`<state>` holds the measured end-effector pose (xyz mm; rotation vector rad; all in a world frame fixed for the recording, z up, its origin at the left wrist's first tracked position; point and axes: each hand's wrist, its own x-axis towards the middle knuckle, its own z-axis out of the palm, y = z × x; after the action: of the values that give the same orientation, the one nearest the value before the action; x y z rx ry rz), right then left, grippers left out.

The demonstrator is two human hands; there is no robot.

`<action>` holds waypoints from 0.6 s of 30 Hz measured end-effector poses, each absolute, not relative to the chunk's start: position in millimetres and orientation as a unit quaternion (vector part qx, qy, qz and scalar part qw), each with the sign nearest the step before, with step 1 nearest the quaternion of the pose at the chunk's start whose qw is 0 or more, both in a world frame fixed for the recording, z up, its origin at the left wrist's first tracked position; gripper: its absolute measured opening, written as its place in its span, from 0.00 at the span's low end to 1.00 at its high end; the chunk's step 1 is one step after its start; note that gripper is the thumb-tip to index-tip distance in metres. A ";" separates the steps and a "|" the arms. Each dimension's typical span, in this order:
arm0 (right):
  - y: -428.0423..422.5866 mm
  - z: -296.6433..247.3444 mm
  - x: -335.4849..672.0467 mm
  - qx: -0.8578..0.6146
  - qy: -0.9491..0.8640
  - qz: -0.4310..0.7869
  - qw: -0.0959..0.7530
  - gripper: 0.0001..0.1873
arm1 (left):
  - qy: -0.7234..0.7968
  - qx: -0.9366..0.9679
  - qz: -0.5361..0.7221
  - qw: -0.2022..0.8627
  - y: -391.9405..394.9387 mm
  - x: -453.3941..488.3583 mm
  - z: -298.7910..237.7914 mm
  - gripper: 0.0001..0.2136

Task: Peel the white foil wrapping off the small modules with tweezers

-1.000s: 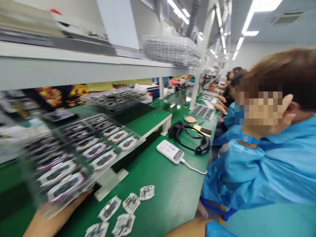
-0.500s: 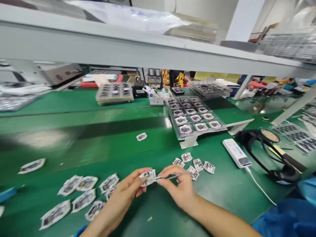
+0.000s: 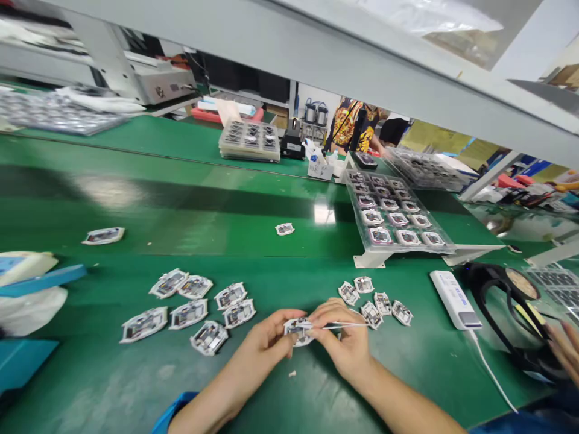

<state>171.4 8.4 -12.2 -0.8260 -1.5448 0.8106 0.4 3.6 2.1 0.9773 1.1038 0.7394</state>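
Between the fingers and thumb of my left hand [image 3: 271, 340] is a small white-framed electronic module [image 3: 297, 331], held just above the green bench. My right hand [image 3: 344, 337] is closed around a pair of thin tweezers [image 3: 347, 326], whose tips reach over the module's face. Exactly what the tips touch is too small to make out. To the left of my left hand lie several similar modules, the nearest being one module [image 3: 210, 337]. A second cluster, with a module [image 3: 371, 314] at its near side, lies just beyond my right hand.
A clear tray [image 3: 407, 246] of modules rests on a raised stand. At the right are a white power bank [image 3: 455, 300] with a cable and a black headband-like device [image 3: 493, 307]. Another person's hand [image 3: 565, 346] shows at the right edge. A shelf beam [image 3: 289, 60] crosses above.
The camera view has swung left and tilted, so the bench appears shifted right. Both hands stay together on the module, and the tweezers now lie across its face. Another person's hand has appeared at right.
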 end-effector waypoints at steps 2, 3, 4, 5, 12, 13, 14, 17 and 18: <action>8.7 -10.5 171.4 -0.342 -0.689 0.319 0.554 0.01 | 0.488 0.437 0.341 0.674 3.6 2.3 -0.8 0.16; 8.8 -9.8 171.4 -0.338 -0.705 0.306 0.544 0.01 | 0.486 0.437 0.345 0.673 3.3 3.3 -2.5 0.17; 9.0 -9.2 171.6 -0.335 -0.718 0.294 0.534 0.01 | 0.485 0.437 0.347 0.674 2.9 4.0 -4.0 0.17; 9.1 -8.9 171.8 -0.334 -0.727 0.287 0.526 0.02 | 0.486 0.436 0.345 0.674 2.4 4.6 -5.0 0.18; 8.2 -10.3 176.5 -0.419 -0.602 0.404 0.547 0.03 | 0.538 0.395 0.351 0.657 0.9 3.8 0.1 0.19; 8.1 -10.3 177.3 -0.426 -0.584 0.429 0.542 0.04 | 0.540 0.389 0.351 0.659 0.8 3.5 0.2 0.19; 8.3 -10.4 177.9 -0.430 -0.571 0.451 0.534 0.04 | 0.541 0.386 0.350 0.660 0.8 3.2 -0.2 0.19; 10.4 -11.4 179.3 -0.439 -0.545 0.501 0.509 0.08 | 0.535 0.388 0.349 0.665 0.8 2.4 -3.6 0.19; 11.5 -11.9 179.7 -0.443 -0.535 0.516 0.502 0.09 | 0.531 0.388 0.347 0.668 0.9 2.2 -4.8 0.19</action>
<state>179.7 11.5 -11.9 -1.0703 -1.2918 1.2460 2.2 0.9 -4.8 0.8760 1.1984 0.7837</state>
